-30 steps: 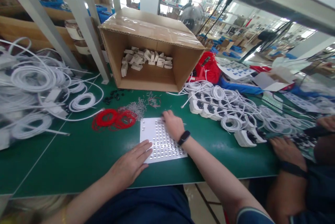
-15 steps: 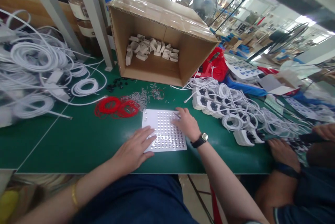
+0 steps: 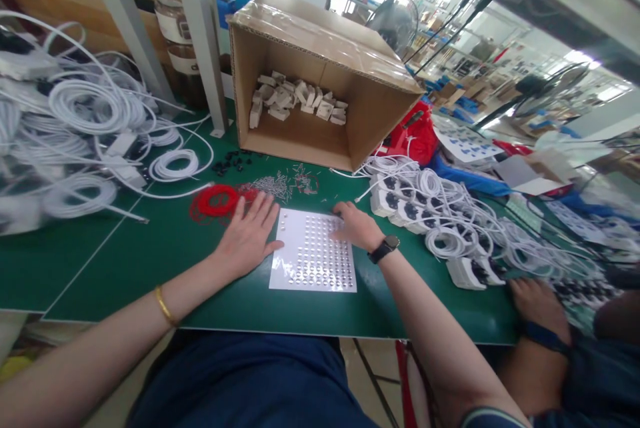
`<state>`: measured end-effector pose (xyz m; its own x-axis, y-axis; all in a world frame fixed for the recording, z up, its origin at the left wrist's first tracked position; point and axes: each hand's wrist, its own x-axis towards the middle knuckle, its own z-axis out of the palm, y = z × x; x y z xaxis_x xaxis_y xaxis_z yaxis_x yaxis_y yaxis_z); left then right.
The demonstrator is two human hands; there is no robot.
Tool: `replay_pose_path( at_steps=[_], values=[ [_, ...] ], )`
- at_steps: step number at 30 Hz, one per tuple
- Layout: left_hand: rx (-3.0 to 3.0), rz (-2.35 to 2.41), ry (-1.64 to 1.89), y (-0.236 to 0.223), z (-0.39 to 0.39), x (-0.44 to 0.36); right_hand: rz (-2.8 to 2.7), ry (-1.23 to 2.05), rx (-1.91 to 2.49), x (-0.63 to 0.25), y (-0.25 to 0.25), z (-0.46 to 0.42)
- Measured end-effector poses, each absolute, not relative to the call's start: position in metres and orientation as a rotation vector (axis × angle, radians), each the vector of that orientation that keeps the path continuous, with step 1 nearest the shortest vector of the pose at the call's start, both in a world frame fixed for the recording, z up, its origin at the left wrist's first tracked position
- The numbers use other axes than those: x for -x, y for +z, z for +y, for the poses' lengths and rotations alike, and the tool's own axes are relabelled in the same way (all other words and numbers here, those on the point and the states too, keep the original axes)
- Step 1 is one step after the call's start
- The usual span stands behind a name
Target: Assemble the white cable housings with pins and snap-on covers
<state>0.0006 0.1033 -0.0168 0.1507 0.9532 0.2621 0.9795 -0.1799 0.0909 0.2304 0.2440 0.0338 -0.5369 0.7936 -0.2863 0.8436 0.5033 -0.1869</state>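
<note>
A white sheet (image 3: 287,261) with rows of small shiny round domes lies flat on the green table; most of its left side is bare backing. My left hand (image 3: 247,236) is open, fingers spread, palm down on the table just left of the sheet. Its fingertips reach the red wire coils (image 3: 216,201) and a scatter of small metal pins (image 3: 275,185). Over the sheet's upper right edge is my right hand (image 3: 357,227), its fingers bent and closed around something small and dark that I cannot make out.
An open cardboard box (image 3: 295,141) with white plastic parts (image 3: 300,98) stands behind. White cable coils (image 3: 85,108) pile up at left. White housings with cables (image 3: 415,208) sit at right, near a co-worker's hand (image 3: 540,308). Small black parts (image 3: 233,163) lie before the box.
My left hand has lifted off the sheet's left side and moved up and left, fingers spreading beside the red wire. My right hand stays at the sheet's upper right.
</note>
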Motion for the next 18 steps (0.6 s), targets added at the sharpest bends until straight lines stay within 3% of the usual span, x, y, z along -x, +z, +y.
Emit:
replay_pose_path(
  at_steps=[7, 12, 18],
  values=[
    [2.584, -1.776, -0.466, -0.026, 0.076, -0.029, 2.570, -0.800, -1.520, -0.235, 0.034, 0.267],
    [2.599, -1.827, -0.530, -0.033, 0.075, -0.027, 2.442, -1.377, -1.527, -0.264, 0.043, 0.256],
    [2.613, -2.017, -0.707, -0.023, 0.081, -0.030, 2.187, -1.963, -1.552, -0.258, 0.021, 0.202]
  ],
)
